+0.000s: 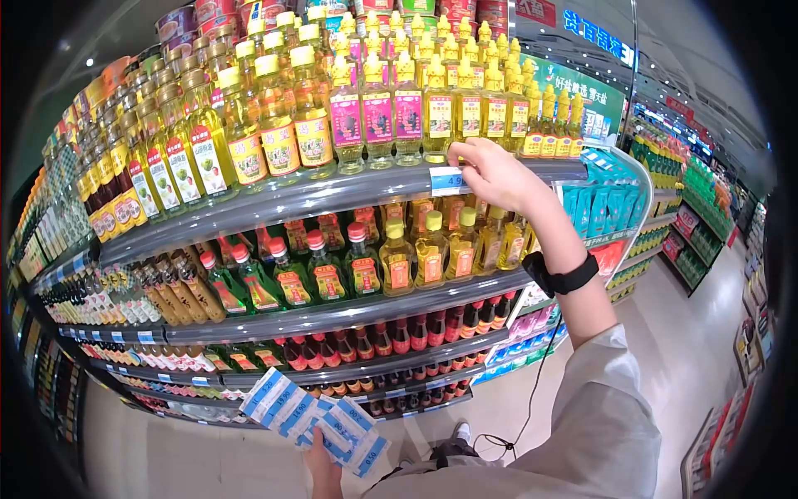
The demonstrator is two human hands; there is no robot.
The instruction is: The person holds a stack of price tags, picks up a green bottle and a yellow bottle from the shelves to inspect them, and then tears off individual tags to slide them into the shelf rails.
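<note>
My left hand [322, 462] is low in front of me, closed around a fanned bunch of blue-and-white price tags [287, 406]. My right hand [497, 173] reaches to the front edge of the top shelf [349, 190]. Its fingers are curled at the right end of a blue-and-white price tag [446, 180] on that edge, and part of the tag is behind them. Just behind the hand stand bottles of yellow oil [439, 116] with yellow caps. Bottles with pink labels [377, 116] are to their left.
Below are bottles with yellow caps [431, 254], green bottles with red caps [327, 270] and small dark-red bottles [399, 334]. Teal packets [605, 204] hang at the shelf's right end. A black cable [532, 407] trails to the floor. An aisle [657, 333] runs along the right.
</note>
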